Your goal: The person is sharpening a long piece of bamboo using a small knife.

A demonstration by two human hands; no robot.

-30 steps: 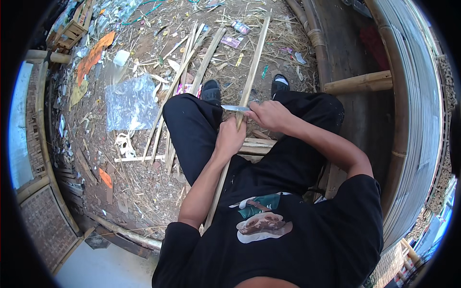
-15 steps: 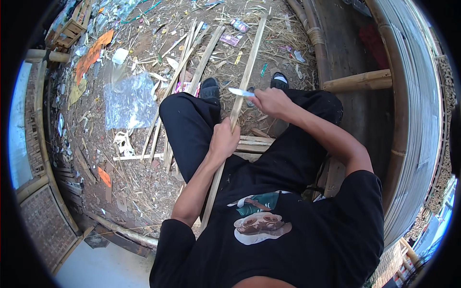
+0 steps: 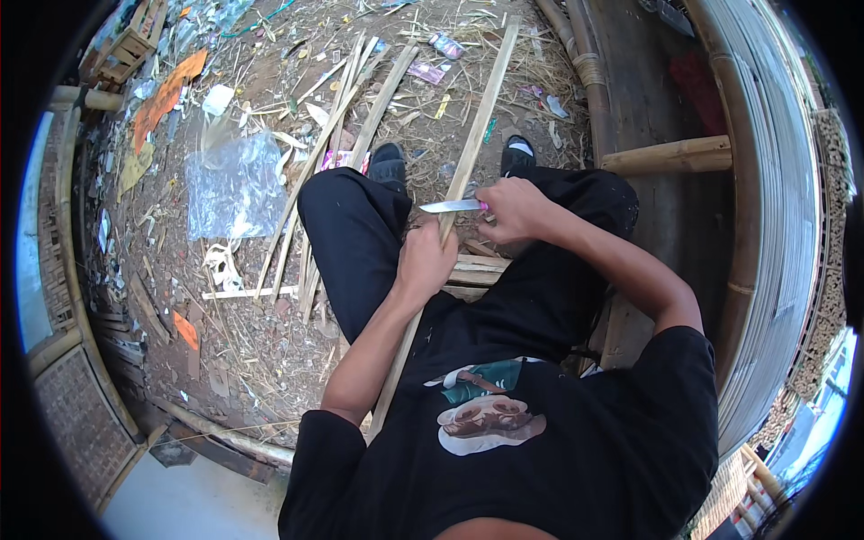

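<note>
Left hand [image 3: 425, 261] is clenched around a long bamboo slat [image 3: 468, 153]. Right hand [image 3: 515, 209] grips a knife [image 3: 450, 206], its blade apparently touching the slat

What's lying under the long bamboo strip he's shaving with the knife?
Beneath the bamboo strip show littered ground, the lap in black trousers and stacked wood pieces. The left hand grips it, covering that stretch.
</note>
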